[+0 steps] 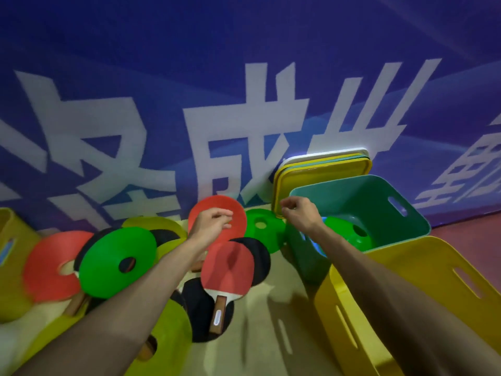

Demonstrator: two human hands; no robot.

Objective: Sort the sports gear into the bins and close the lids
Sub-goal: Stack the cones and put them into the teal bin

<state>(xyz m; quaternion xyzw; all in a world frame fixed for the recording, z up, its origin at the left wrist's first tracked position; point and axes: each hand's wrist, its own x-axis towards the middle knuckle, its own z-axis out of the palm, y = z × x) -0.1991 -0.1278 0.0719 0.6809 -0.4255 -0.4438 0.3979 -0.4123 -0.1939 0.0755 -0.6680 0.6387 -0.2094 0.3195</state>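
Note:
My left hand (211,225) reaches forward and pinches a red disc cone (233,210), which is raised in front of the blue wall. Below it lie table tennis paddles, one red-faced (227,270) with a wooden handle, others black. More cones lie around: a green one (119,261) on the left, a red one (48,264) and a green one (260,226) by the wall. My right hand (298,215) hovers over the left rim of the green bin (393,202), fingers loosely curled and holding nothing. Inside that bin sits a green cone (349,234).
A yellow bin (406,267) stands open at the near right, next to the green bin. Several lids (325,169) lean against the blue banner wall behind the green bin. Another yellow bin (10,240) is at the far left edge. Yellow cones (168,329) lie near my left arm.

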